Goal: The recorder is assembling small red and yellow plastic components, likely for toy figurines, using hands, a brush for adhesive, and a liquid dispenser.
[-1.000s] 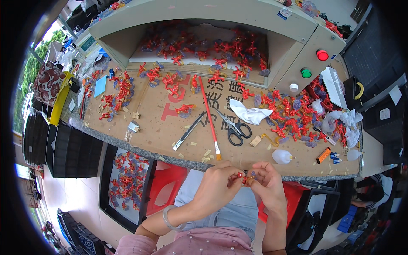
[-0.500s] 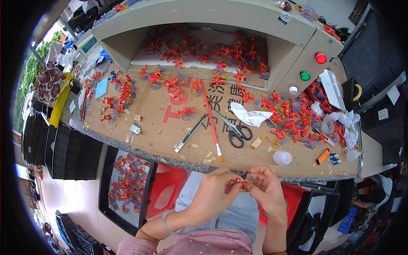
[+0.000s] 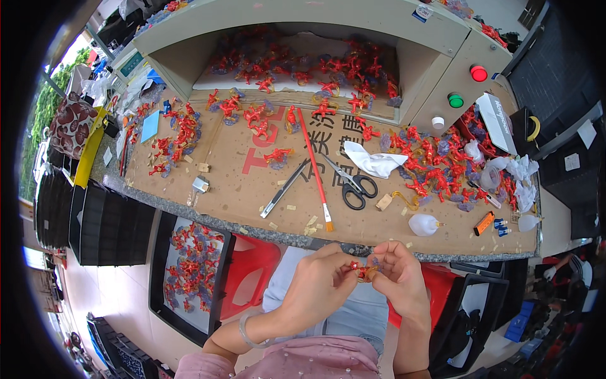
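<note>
Above my lap, close to the table's front edge, both hands hold one small red figurine [image 3: 362, 273] with yellowish and purple translucent parts. My left hand [image 3: 320, 281] pinches its left end between thumb and fingers. On the other side my right hand [image 3: 403, 282] grips it with thumb and forefinger, the other fingers curled upward. Fingertips cover much of the figurine, so its details are hard to make out. Just beyond the hands on the table lie a red-handled paintbrush [image 3: 313, 161], black-handled scissors [image 3: 355, 191] and a slim silver tool [image 3: 284, 189].
A grey box-shaped machine [image 3: 303, 18] with figurines inside its opening stands at the back. More figurines [image 3: 435, 167] are heaped on the right of the cardboard-covered table. Nearby are a white tissue [image 3: 374, 161] and a squeeze bottle [image 3: 423, 225]. A black tray [image 3: 158, 278] of figurines sits lower left.
The view has shifted slightly. Both hands keep their pinch on the figurine, which has barely moved between them.
</note>
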The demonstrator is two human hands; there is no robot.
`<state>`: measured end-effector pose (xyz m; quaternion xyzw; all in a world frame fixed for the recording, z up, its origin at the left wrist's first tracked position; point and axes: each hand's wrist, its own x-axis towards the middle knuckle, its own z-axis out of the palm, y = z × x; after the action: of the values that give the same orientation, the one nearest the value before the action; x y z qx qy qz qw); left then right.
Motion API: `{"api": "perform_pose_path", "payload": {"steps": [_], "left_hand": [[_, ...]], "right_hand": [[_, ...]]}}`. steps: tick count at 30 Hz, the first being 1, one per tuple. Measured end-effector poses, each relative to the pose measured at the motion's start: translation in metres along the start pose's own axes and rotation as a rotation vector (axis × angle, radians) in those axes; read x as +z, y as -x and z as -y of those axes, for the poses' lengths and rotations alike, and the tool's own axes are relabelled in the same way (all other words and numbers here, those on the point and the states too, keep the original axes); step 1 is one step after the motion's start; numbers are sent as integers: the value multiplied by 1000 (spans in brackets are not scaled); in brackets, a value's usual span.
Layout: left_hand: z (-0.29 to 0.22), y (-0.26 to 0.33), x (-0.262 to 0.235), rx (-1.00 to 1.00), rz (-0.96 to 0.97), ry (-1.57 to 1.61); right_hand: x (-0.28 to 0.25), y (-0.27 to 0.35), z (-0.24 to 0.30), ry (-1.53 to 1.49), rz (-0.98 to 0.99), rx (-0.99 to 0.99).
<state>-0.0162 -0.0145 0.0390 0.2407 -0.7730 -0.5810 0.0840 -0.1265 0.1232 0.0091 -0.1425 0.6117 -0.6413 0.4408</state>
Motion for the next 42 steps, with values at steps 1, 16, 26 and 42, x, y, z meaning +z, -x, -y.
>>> {"api": "perform_pose_path", "payload": {"steps": [1,16,26,42], "left_hand": [[-1,0,0,1,0,-4],[0,1,-1,-1,-7,6],[4,0,0,6,-17,-12],[25,-7,5,-18,2,-7]], "right_hand": [[0,0,0,-5,9,-6],[3,0,2,-39,2,-2],[4,-3,3,-37,-1,35],[-3,-9,-17,-108,20,72]]}}
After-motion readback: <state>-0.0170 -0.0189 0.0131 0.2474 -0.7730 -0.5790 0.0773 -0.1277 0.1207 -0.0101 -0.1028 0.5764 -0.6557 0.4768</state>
